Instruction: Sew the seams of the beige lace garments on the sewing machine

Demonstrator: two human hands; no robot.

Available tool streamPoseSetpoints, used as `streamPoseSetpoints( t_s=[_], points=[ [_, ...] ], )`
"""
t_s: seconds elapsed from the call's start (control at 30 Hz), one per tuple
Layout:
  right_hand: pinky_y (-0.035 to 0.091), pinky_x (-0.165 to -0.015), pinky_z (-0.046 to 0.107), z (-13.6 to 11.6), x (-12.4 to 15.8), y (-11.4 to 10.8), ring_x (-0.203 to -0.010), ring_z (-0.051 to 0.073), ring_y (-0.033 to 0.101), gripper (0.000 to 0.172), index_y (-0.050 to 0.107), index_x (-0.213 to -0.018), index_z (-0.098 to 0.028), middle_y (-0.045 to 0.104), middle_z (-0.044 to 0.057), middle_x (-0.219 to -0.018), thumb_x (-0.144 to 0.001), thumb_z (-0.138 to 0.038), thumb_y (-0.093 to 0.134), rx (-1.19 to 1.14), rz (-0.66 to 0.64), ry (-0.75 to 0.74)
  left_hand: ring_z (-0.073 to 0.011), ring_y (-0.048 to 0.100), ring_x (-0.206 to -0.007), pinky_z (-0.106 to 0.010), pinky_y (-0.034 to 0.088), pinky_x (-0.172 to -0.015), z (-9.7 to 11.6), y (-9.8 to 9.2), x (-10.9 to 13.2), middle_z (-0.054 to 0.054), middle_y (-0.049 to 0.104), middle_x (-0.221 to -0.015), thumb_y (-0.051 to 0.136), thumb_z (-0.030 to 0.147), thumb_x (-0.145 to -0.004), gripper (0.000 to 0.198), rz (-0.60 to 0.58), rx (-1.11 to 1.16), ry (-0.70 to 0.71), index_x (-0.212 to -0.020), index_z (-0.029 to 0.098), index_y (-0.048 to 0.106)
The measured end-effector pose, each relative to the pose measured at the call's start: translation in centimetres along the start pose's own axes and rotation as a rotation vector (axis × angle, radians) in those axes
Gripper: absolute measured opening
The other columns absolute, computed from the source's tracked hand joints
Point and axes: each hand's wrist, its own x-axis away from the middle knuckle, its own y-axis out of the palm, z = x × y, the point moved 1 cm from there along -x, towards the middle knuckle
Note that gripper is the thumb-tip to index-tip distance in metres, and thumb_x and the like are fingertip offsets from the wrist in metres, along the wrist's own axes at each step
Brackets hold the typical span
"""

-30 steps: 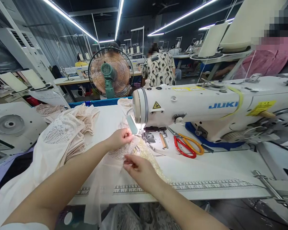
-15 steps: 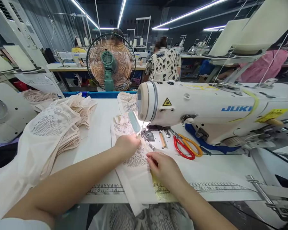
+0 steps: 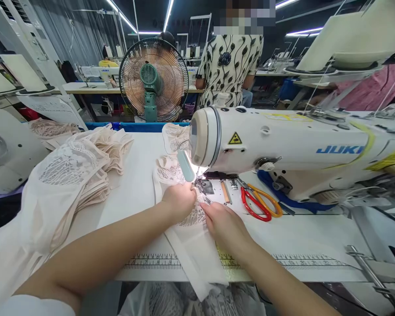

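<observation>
A cream lace fabric piece lies under the head of a white sewing machine, its lower end hanging over the table's front edge. My left hand is closed on the fabric just in front of the needle area, fingertips close to the presser foot. To its right, my right hand pinches the fabric's right edge between thumb and fingers. A pale blue-green lamp or guard hangs beside the needle, where a bright light shines. The needle itself is hard to make out.
Scissors with red and orange handles lie right of the needle plate. A pile of cream lace pieces fills the left side. A ruler strip runs along the front edge. Beyond the table stand a fan and a person in a patterned top.
My right hand has moved slightly up toward the needle, and the fabric's lower end has shifted right. The person behind the machine now appears taller, upright. The view has shifted a little.
</observation>
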Motion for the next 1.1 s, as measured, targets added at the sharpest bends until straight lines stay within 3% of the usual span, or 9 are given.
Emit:
streamPoseSetpoints(
  t_s=[0.57,0.87,0.97,1.1],
  points=[
    [0.03,-0.051,0.028,-0.3,-0.7,-0.1,-0.074,0.022,0.059,0.032,0.063,-0.107,-0.019,0.062,0.006,-0.074,-0.081,-0.008,0.045,0.102,-0.045,0.01,-0.0243,0.061,-0.069,-0.03,0.041,-0.05,-0.6,0.3,-1.4,-0.015,0.058,-0.099,0.052,0.011,-0.069,0.028,-0.017,0.051,-0.056,-0.096,0.014,0.061],
    [0.029,-0.047,0.027,-0.8,-0.3,-0.8,-0.065,0.02,0.056,0.02,0.061,-0.079,-0.019,0.057,0.005,-0.067,-0.079,-0.004,0.048,0.174,0.006,0.042,-0.0212,0.059,-0.074,-0.029,0.043,-0.054,-1.9,0.5,-1.4,-0.01,0.058,-0.102,0.042,0.017,-0.08,0.023,0.097,0.107,-0.087,-0.093,0.016,0.06],
    [0.039,-0.055,0.027,-0.5,1.2,-0.9,-0.073,0.019,0.057,0.019,0.061,-0.086,-0.018,0.062,0.006,-0.081,-0.083,-0.007,0.046,0.103,0.102,-0.088,-0.0199,0.057,-0.077,-0.031,0.045,-0.061,-3.0,0.2,0.2,-0.01,0.057,-0.108,0.033,0.024,-0.088,0.029,0.136,0.098,0.023,-0.089,0.017,0.061],
    [0.044,-0.08,0.035,-0.3,3.0,-0.2,-0.098,0.021,0.054,0.023,0.06,-0.104,-0.015,0.064,0.007,-0.107,-0.084,-0.018,0.05,-0.024,0.22,-0.399,-0.0276,0.052,-0.101,-0.043,0.042,-0.087,-4.6,0.1,2.4,-0.012,0.054,-0.124,0.044,0.045,-0.086,0.041,0.202,0.024,0.312,-0.112,0.016,0.057]
  ],
)
